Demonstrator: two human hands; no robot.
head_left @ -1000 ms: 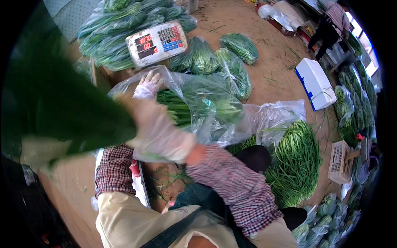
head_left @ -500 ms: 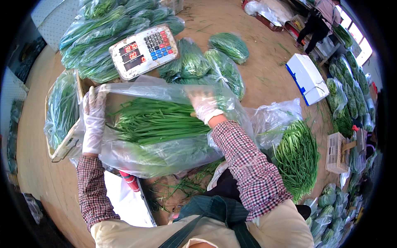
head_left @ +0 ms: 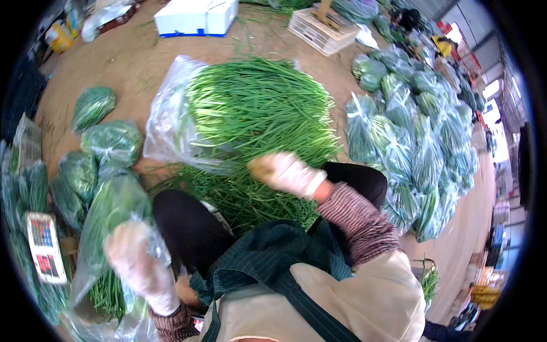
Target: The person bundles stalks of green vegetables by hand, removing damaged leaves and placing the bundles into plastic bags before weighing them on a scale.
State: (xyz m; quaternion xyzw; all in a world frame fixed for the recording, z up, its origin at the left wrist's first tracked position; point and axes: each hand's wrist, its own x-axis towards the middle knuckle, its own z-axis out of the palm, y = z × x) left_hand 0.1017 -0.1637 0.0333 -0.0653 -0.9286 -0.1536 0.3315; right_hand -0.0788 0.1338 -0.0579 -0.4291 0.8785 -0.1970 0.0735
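Left hand (head_left: 139, 268) clamped on a clear bag of green stalks (head_left: 111, 228), just left of the loose stalk pile (head_left: 256, 119). Right hand (head_left: 288, 174) hovers over the pile's near edge; grip blurred, can't tell.

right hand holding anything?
No: the right hand is gloved and hangs bare over the loose pile of green stalks, while the left hand grips the filled plastic bag.
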